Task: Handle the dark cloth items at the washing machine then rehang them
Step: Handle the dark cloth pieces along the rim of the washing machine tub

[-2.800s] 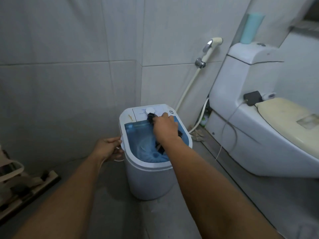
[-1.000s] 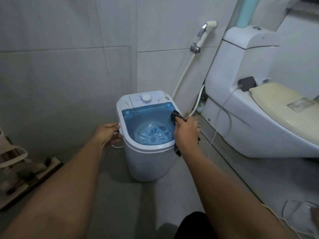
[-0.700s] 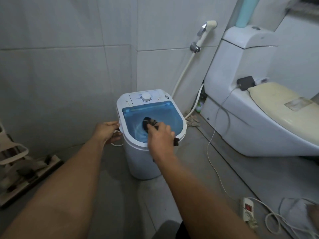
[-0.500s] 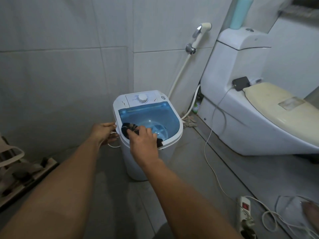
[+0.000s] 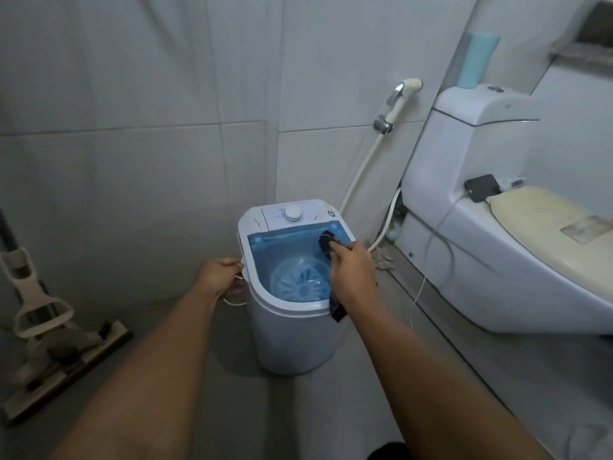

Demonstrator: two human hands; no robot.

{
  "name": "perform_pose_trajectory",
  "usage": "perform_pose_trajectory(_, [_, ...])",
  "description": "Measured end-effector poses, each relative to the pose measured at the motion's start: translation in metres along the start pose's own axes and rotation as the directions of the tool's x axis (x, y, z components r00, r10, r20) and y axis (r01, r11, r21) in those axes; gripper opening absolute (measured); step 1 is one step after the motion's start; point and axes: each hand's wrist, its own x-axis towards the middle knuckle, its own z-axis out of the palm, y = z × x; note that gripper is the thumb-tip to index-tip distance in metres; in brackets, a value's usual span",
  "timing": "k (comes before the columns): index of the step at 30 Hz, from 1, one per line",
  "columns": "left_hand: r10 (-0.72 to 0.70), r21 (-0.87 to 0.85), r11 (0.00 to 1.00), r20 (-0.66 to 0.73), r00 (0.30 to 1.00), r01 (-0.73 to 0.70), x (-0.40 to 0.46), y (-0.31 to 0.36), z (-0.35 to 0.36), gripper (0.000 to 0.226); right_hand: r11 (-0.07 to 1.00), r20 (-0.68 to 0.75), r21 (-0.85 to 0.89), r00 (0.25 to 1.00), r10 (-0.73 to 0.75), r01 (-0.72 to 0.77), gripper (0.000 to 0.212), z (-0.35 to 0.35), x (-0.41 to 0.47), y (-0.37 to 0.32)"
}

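1. Beside the toilet (image 5: 497,260), on the grey floor, a small white washing machine (image 5: 292,333) is seen with its blue tub uncovered.
2. A dark cloth (image 5: 326,242) is gripped in the closed right hand (image 5: 351,270) at the tub's right rim; one end is seen dangling below the wrist, outside the machine.
3. The machine's left edge is held by the left hand (image 5: 220,277), fingers curled around a thin white handle.

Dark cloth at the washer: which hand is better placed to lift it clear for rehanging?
The right hand, probably. It already grips the dark cloth at the right rim of the washing machine. The left hand is occupied holding the machine's left edge, steadying it.
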Motion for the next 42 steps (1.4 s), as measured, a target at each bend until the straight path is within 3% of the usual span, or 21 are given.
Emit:
perform_pose_trajectory(4, [-0.011, -0.009, 1.000, 0.021, 1.000, 0.011, 0.007, -0.003, -0.003, 0.033, 0.977, 0.027, 0.066, 0.978, -0.205, 0.202, 0.030, 0.025, 0.026, -0.059])
perform_pose_trajectory(8, [-0.006, -0.010, 1.000, 0.033, 0.999, 0.006, 0.022, -0.009, -0.007, 0.034, 0.919, 0.180, -0.087, 0.914, -0.364, 0.384, 0.034, 0.059, 0.051, -0.111])
perform_pose_trajectory(11, [0.011, -0.029, 1.000, 0.036, 0.999, -0.010, 0.031, -0.016, -0.007, 0.036, 0.876, 0.318, -0.192, 0.873, -0.370, 0.442, 0.036, 0.081, 0.059, -0.126])
perform_pose_trajectory(21, [0.051, -0.016, 0.999, -0.020, 0.999, -0.051, 0.039, -0.020, -0.003, 0.032, 0.817, 0.324, -0.407, 0.901, -0.289, 0.409, 0.035, 0.090, 0.101, -0.140])
perform_pose_trajectory(27, [0.042, -0.028, 0.999, -0.028, 0.999, -0.043, 0.039, -0.021, -0.003, 0.030, 0.836, 0.385, -0.473, 0.919, -0.089, 0.279, 0.042, 0.061, 0.153, -0.132])
perform_pose_trajectory(31, [0.029, -0.040, 0.999, -0.009, 1.000, -0.030, 0.032, -0.017, -0.002, 0.028, 0.882, 0.406, -0.457, 0.909, 0.093, 0.114, 0.042, 0.037, 0.178, -0.097])
perform_pose_trajectory(35, [0.013, -0.050, 0.999, -0.002, 1.000, -0.013, 0.028, -0.015, -0.001, 0.030, 0.930, 0.354, -0.362, 0.932, 0.073, 0.064, 0.035, 0.038, 0.158, -0.054])
perform_pose_trajectory(42, [0.018, -0.028, 0.999, -0.023, 1.000, -0.019, 0.022, -0.010, 0.002, 0.028, 0.942, 0.207, -0.301, 0.974, -0.090, 0.151, 0.029, 0.051, 0.118, -0.030])
